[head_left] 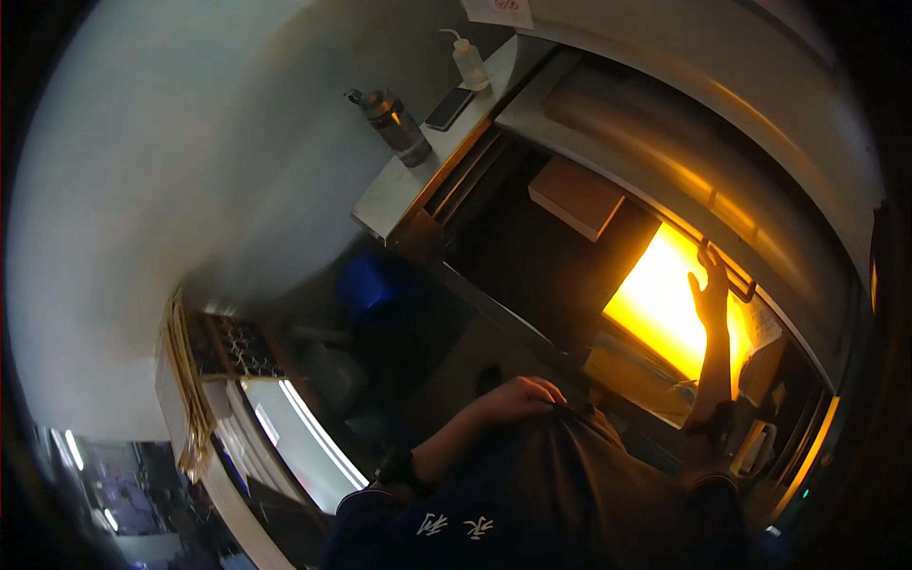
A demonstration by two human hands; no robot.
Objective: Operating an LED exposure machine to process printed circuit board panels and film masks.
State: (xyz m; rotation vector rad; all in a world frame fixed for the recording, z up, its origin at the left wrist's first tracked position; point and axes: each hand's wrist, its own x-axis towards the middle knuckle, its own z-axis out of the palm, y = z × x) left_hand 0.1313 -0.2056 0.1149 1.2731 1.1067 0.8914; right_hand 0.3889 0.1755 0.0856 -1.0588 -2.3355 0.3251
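Observation:
Over a brightly lit yellow panel, my right hand reaches up to a dark bar handle on the edge of a grey machine lid. Its fingers hook at the handle's left end, while the thumb stands apart, dark against the glow. The lit panel lies inside the machine, below the raised lid. My left hand is at the front of my dark shirt, with fingers bent onto the cloth where folds gather. Its fingertips are partly hidden in the shade.
A brown box sits inside the machine, left of the light. On the side ledge stand a drinking bottle, a phone and a squeeze bottle. Behind my left arm are a shelf with stacked sheets and a blue object.

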